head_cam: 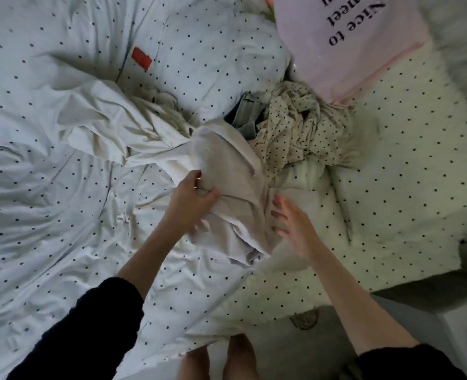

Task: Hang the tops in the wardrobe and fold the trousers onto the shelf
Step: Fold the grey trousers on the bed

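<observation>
Left hand [192, 197]: fingers and thumb curled, pinching a bunched fold of the white garment [227, 171] at the centre of the frame. Right hand [292, 224]: released, fingers spread and nearly straight, fingertips at the right edge of the same garment; contact cannot be confirmed because of motion blur. Both forearms are bare below dark sleeves pushed up.

The white garment is soft, plain woven cloth, heavily creased, drawn up into a rounded hump under the left hand, with a long flat portion trailing toward the left of the frame. It lies on the bed [48, 215], which carries a white cover with small dark dots, wrinkled throughout.

Just right of the hump lies a crumpled cream dotted garment [301, 124], thin and loosely wadded. Between the two, a grey-blue denim piece [244, 113] shows partly. A pink pillow [344, 42] with black lettering occupies the upper right. A red label [141, 58] sits upper left on the cover.
</observation>
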